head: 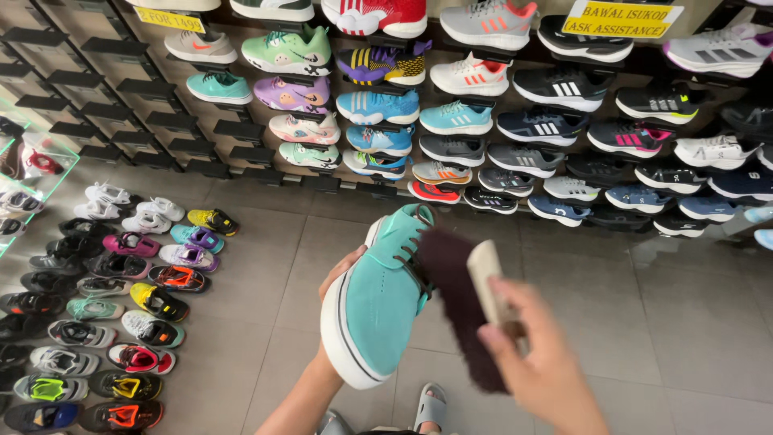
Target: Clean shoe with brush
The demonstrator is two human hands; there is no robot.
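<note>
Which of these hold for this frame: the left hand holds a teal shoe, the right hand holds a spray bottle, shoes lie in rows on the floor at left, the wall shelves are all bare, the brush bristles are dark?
1. The left hand holds a teal suede lace-up shoe with a white sole. True.
2. The right hand holds a spray bottle. False: it grips a wooden-backed brush with dark bristles.
3. Sports shoes in rows lie on the grey tiled floor at left. True.
4. The wall shelves are all bare. False: many displayed sneakers sit on them.
5. The brush bristles are dark. True.
</note>
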